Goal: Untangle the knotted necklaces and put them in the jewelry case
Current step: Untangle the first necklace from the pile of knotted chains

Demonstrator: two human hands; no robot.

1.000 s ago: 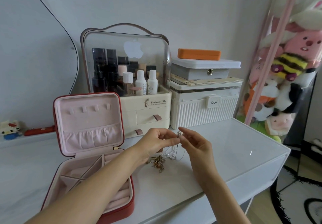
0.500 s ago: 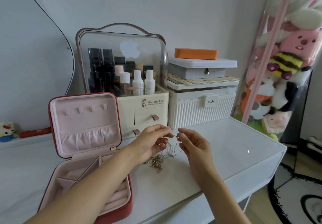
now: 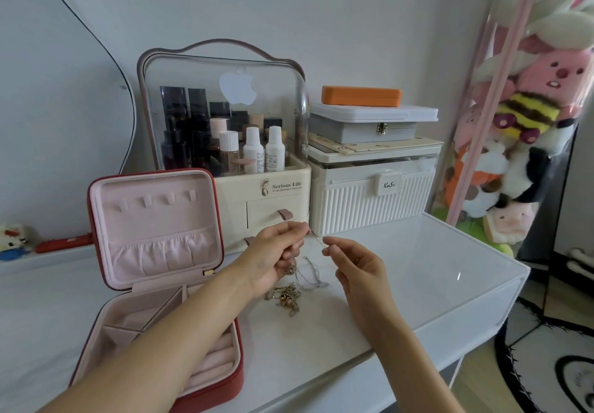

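Head view looks forward and down, close over the table.

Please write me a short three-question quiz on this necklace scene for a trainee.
1. True or false: the red jewelry case stands open, and no necklace shows in it.
2. Which lies on the table below the left hand? A) the tangle of gold chains B) an orange box C) a white bottle
3. Fill in: the thin silver chain is stretched between the left hand and the ____ hand.

Key
1. True: its lid is up and the pink trays show no chain.
2. A.
3. Right: each hand has a pinch grip on one end.
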